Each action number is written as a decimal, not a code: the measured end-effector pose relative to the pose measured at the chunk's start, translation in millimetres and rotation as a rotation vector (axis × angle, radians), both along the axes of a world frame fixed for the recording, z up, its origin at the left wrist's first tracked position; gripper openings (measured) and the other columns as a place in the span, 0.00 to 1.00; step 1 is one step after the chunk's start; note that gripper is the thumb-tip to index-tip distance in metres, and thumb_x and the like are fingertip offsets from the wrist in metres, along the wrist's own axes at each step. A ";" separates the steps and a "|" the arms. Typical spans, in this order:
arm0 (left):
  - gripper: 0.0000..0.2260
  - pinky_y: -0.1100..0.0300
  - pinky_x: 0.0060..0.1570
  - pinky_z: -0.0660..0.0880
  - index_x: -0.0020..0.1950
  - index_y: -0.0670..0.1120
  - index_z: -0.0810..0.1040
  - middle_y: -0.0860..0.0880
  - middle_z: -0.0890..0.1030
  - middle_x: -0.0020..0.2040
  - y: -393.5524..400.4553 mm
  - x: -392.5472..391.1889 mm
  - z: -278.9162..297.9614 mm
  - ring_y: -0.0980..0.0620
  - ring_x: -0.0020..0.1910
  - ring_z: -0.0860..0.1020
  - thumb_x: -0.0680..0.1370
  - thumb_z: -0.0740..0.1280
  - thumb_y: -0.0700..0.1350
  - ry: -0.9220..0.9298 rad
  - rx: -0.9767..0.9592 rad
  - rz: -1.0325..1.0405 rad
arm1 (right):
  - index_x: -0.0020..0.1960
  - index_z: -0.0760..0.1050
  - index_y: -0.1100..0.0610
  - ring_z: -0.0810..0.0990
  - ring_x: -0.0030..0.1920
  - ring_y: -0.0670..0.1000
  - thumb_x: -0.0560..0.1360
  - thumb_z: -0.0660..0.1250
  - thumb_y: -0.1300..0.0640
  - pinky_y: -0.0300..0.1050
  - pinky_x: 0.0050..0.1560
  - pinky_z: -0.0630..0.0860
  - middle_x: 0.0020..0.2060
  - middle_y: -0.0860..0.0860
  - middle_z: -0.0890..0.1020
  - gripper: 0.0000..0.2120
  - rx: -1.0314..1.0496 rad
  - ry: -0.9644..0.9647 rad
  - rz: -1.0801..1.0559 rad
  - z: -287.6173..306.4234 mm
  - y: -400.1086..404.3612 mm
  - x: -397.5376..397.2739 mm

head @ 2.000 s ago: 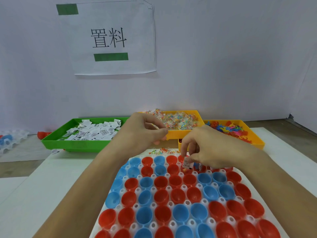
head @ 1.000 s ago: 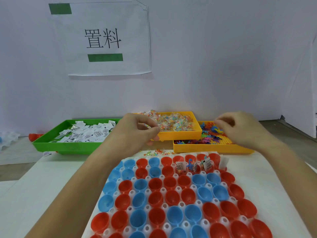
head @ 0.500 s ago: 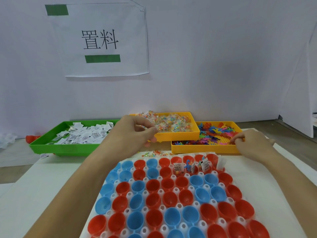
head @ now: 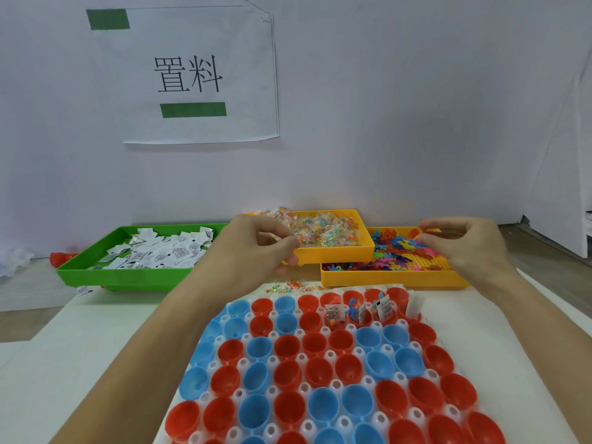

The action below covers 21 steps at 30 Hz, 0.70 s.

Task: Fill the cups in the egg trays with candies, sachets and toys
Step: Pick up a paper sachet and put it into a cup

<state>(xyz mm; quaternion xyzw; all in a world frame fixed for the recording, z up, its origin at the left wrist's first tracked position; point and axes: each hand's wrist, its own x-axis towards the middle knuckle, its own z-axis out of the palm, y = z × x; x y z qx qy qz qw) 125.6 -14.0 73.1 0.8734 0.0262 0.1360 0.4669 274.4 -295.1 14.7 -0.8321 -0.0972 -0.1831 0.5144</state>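
Above the yellow plastic toy tray, the right hand curls, fingers possibly pinching something; the left hand pinches clear-wrapped candies.

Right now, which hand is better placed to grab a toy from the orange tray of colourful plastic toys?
Right hand: it hovers directly over the orange tray of colourful plastic toys; the left hand is at the candy tray.

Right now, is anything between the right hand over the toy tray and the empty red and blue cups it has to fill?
Nothing visible blocks it. The right hand hovers over the yellow plastic toy tray; only that tray's low front wall lies before the cups.
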 end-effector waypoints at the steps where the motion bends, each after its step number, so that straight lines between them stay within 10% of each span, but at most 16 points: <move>1: 0.05 0.54 0.46 0.80 0.44 0.50 0.83 0.52 0.86 0.37 -1.2 0.3 -0.4 0.55 0.35 0.83 0.79 0.69 0.47 -0.004 -0.010 -0.009 | 0.51 0.85 0.53 0.84 0.44 0.43 0.72 0.77 0.59 0.33 0.36 0.76 0.47 0.49 0.86 0.08 0.042 -0.007 0.042 3.4 3.9 -2.1; 6: 0.04 0.63 0.38 0.79 0.45 0.49 0.83 0.51 0.86 0.37 -12.2 0.2 -1.7 0.58 0.34 0.82 0.79 0.69 0.46 -0.034 -0.011 -0.089 | 0.51 0.83 0.54 0.86 0.47 0.44 0.74 0.74 0.62 0.33 0.41 0.80 0.46 0.48 0.87 0.07 0.136 0.003 0.318 22.3 31.6 -20.1; 11: 0.04 0.41 0.49 0.81 0.48 0.52 0.83 0.49 0.85 0.39 -18.7 0.0 -4.0 0.42 0.42 0.83 0.77 0.71 0.43 -0.088 -0.015 -0.131 | 0.56 0.78 0.53 0.87 0.45 0.51 0.74 0.73 0.65 0.37 0.40 0.80 0.44 0.51 0.87 0.14 0.153 0.070 0.638 44.1 58.3 -48.7; 21: 0.04 0.50 0.44 0.83 0.50 0.52 0.83 0.54 0.84 0.37 -20.6 2.3 -4.6 0.54 0.36 0.84 0.78 0.70 0.45 -0.206 -0.036 -0.090 | 0.57 0.78 0.53 0.87 0.42 0.48 0.72 0.75 0.63 0.35 0.40 0.80 0.43 0.48 0.86 0.15 0.049 0.057 0.728 61.1 79.6 -78.7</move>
